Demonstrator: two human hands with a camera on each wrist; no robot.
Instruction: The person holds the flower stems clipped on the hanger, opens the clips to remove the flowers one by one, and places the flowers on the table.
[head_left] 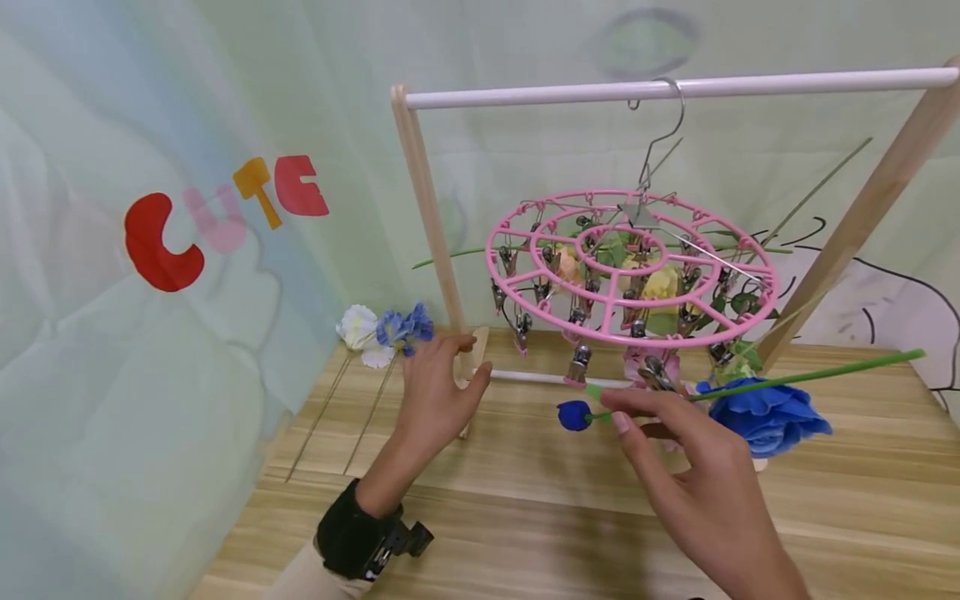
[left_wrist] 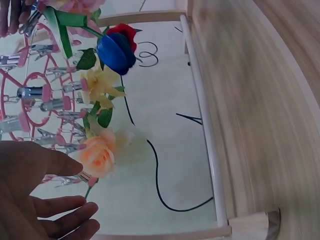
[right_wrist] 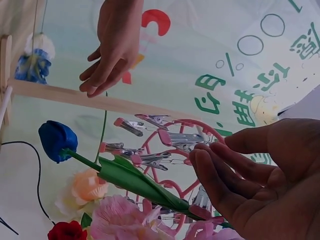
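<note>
pink plastic makes up the round clip hanger (head_left: 633,271), which hangs by its wire hook from a white rail (head_left: 675,86) on a wooden frame, above the right hand's (head_left: 693,475) fingertips. that hand pinches the green stem (head_left: 810,377) of a blue bud (head_left: 574,415) between thumb and fingers; the bud sits just past the fingertips, towards the left hand, and the stem runs away behind the knuckles to the right. in the right wrist view the same bud (right_wrist: 57,141) juts out beyond the fingers (right_wrist: 220,175), with the metal clips just above them.

the left hand (head_left: 435,398) holds nothing: its fingers are straight and slightly spread, resting at the frame's left post (head_left: 431,225) near its foot. just beyond those fingertips a white and blue bunch (head_left: 386,329) lies on the worktop (head_left: 525,517).

the step in hand looks like getting this stem up to a clip. the next move would seem to call for raising the stem to a free clip (head_left: 579,365) on the near rim, just above the right fingertips, and pressing that clip wide, likely with the idle left hand.

the hanger acts as the holder here: clipped in it are a yellow flower (left_wrist: 100,86), a peach rose (left_wrist: 97,155), pink blooms and a blue rose (head_left: 768,417), which hangs just right of the right hand's knuckles. several clips on the near side carry nothing.
</note>
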